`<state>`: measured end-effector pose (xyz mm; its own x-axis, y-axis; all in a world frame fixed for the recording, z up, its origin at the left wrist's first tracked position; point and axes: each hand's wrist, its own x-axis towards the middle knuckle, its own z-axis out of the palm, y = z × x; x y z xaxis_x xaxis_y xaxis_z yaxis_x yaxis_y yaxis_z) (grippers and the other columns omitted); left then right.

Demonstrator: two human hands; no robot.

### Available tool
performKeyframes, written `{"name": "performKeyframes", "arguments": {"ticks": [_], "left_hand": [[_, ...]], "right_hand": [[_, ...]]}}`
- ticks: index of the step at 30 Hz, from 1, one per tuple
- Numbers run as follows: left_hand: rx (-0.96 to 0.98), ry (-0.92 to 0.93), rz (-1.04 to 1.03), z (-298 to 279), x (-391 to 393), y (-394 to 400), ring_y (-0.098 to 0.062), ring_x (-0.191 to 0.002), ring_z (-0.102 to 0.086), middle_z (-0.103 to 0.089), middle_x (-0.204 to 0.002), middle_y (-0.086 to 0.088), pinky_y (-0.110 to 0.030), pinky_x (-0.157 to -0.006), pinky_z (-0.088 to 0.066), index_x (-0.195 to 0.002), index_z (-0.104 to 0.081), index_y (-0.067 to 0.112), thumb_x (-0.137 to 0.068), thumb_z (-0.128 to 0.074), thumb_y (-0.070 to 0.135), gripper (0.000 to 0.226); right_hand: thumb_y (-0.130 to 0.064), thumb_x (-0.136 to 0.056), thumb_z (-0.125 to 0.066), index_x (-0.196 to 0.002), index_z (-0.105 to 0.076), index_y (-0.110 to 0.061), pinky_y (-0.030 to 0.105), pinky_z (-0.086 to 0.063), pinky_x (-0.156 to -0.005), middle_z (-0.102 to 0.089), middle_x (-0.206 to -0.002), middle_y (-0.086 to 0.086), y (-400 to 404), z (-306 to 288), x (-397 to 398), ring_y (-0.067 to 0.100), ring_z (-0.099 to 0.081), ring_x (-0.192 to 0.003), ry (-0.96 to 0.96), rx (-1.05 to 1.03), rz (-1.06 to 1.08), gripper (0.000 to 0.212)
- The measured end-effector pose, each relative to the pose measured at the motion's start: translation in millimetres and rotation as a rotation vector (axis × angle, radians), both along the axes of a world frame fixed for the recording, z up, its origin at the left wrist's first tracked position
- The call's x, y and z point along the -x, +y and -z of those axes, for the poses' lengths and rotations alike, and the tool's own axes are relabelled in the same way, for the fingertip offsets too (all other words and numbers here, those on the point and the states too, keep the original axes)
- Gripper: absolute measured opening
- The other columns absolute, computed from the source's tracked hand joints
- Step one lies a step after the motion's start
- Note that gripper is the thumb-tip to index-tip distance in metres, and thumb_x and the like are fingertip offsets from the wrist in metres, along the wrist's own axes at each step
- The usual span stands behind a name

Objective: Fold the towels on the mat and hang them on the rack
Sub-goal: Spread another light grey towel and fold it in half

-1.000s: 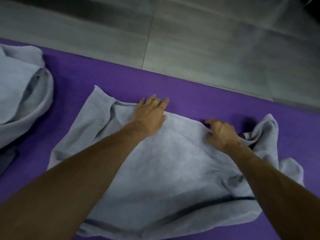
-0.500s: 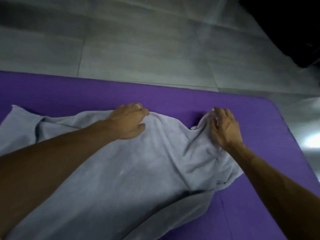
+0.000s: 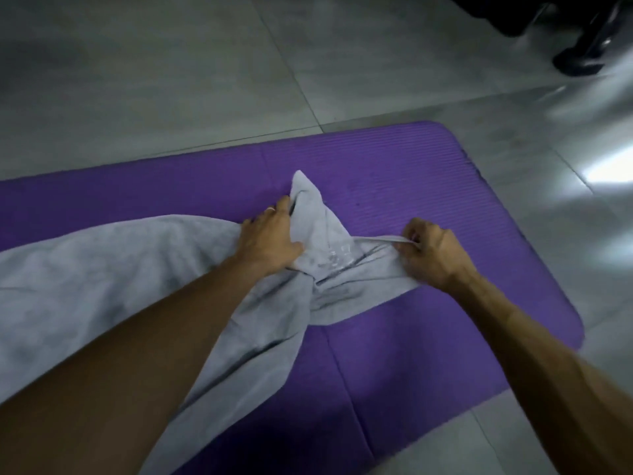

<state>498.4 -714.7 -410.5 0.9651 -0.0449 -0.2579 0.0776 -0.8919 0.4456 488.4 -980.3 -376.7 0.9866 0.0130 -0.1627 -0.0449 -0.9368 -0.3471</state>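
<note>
Grey terry towel lies rumpled across the purple ribbed foam mat, soft and creased, with one corner poking up in a point. My left hand has its grip closed on a bunched fold near that point; my right hand pinches the thin hemmed edge. Smooth grey floor tiles surround the mat's rounded corner.

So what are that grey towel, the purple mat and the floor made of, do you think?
Grey towel: soft, matte cloth, probably terry or microfibre; it bunches and creases. Purple mat: looks like foam or rubber, matte, with fine ribs and rounded corners. Floor: large grey tiles, likely ceramic or stone, glossy where light reflects, with thin joints.
</note>
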Motion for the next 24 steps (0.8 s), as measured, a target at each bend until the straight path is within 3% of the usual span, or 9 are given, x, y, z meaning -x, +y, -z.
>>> {"name": "performKeyframes", "arguments": {"ticks": [3, 6, 9, 12, 14, 16, 18, 21, 24], "left_hand": [[0.098, -0.072, 0.056, 2, 6, -10, -0.034, -0.111, -0.056, -0.061, -0.116, -0.013, -0.045, -0.093, -0.043, -0.121, -0.049, 0.015, -0.080, -0.064, 0.020, 0.043], [0.089, -0.037, 0.158, 5, 13, -21, -0.031, -0.111, -0.055, -0.061, -0.117, -0.008, -0.041, -0.092, -0.043, -0.116, -0.052, 0.017, -0.079, -0.064, 0.019, 0.038], [0.024, 0.040, 0.208, 8, 17, -27, -0.028, -0.113, -0.054, -0.057, -0.120, -0.004, -0.038, -0.092, -0.039, -0.116, -0.052, 0.018, -0.077, -0.067, 0.030, 0.043], [-0.048, -0.051, 0.253, 10, 29, -26, -0.029, -0.117, -0.051, -0.055, -0.118, -0.006, -0.038, -0.093, -0.037, -0.115, -0.054, 0.016, -0.082, -0.061, 0.021, 0.034], [-0.073, -0.155, 0.358, 14, 44, -26, -0.031, -0.111, -0.054, -0.056, -0.115, -0.007, -0.039, -0.090, -0.038, -0.122, -0.053, 0.016, -0.080, -0.058, 0.012, 0.042], [-0.097, -0.267, 0.487, 22, 58, -24, -0.029, -0.093, -0.058, -0.058, -0.098, -0.004, -0.038, -0.078, -0.044, -0.115, -0.058, 0.018, -0.075, -0.056, 0.017, 0.040], [-0.067, -0.288, 0.472, 29, 68, -19, -0.023, -0.084, -0.057, -0.058, -0.090, 0.002, -0.036, -0.072, -0.046, -0.113, -0.061, 0.022, -0.075, -0.052, 0.030, 0.041], [-0.027, -0.270, 0.410, 34, 69, -18, -0.020, -0.087, -0.056, -0.058, -0.090, 0.003, -0.035, -0.076, -0.046, -0.111, -0.066, 0.022, -0.080, -0.044, 0.052, 0.048], [-0.004, -0.311, 0.357, 28, 64, -26, -0.028, -0.084, -0.061, -0.060, -0.085, -0.002, -0.036, -0.072, -0.045, -0.088, -0.064, 0.016, -0.082, -0.043, 0.042, 0.033]], "right_hand": [[-0.025, -0.084, -0.066, -0.085, -0.062, -0.019, 0.035, -0.049, -0.071, -0.070, -0.088, 0.016, -72, -8, 20, 0.033, -0.067, -0.087, 0.150, 0.095, 0.189, 0.007], [-0.051, -0.080, -0.063, -0.104, -0.063, -0.021, 0.035, -0.048, -0.084, -0.066, -0.114, 0.014, -110, 6, 38, 0.033, -0.062, -0.105, 0.419, 0.372, 0.220, 0.039], [-0.063, -0.073, -0.063, -0.112, -0.060, -0.020, 0.037, -0.049, -0.089, -0.066, -0.110, 0.007, -89, 14, 29, 0.030, -0.062, -0.104, 0.350, 0.229, 0.153, 0.059], [-0.043, -0.092, -0.059, -0.123, -0.059, -0.008, 0.036, -0.045, -0.095, -0.066, -0.114, 0.015, -35, 17, -1, 0.032, -0.060, -0.112, 0.179, -0.136, 0.176, 0.047], [-0.043, -0.097, -0.049, -0.130, -0.054, -0.007, 0.036, -0.041, -0.098, -0.062, -0.123, 0.019, -7, 21, -18, 0.034, -0.055, -0.118, 0.159, -0.115, 0.126, 0.049], [-0.049, -0.092, -0.053, -0.128, -0.053, -0.012, 0.040, -0.045, -0.095, -0.057, -0.124, 0.017, 2, 31, -27, 0.035, -0.054, -0.114, 0.205, 0.011, 0.013, 0.051], [-0.044, -0.083, -0.064, -0.124, -0.054, -0.019, 0.040, -0.049, -0.090, -0.060, -0.115, 0.008, 3, 33, -28, 0.031, -0.059, -0.106, 0.262, 0.099, -0.086, 0.049], [-0.030, -0.079, -0.066, -0.084, -0.055, -0.025, 0.036, -0.049, -0.076, -0.062, -0.078, -0.004, 3, 36, -23, 0.028, -0.065, -0.088, 0.269, 0.013, -0.228, 0.013], [-0.023, -0.083, -0.067, -0.077, -0.058, -0.011, 0.027, -0.038, -0.065, -0.059, -0.079, 0.008, -3, 33, -19, 0.028, -0.062, -0.083, 0.149, -0.066, -0.216, 0.016]]}}
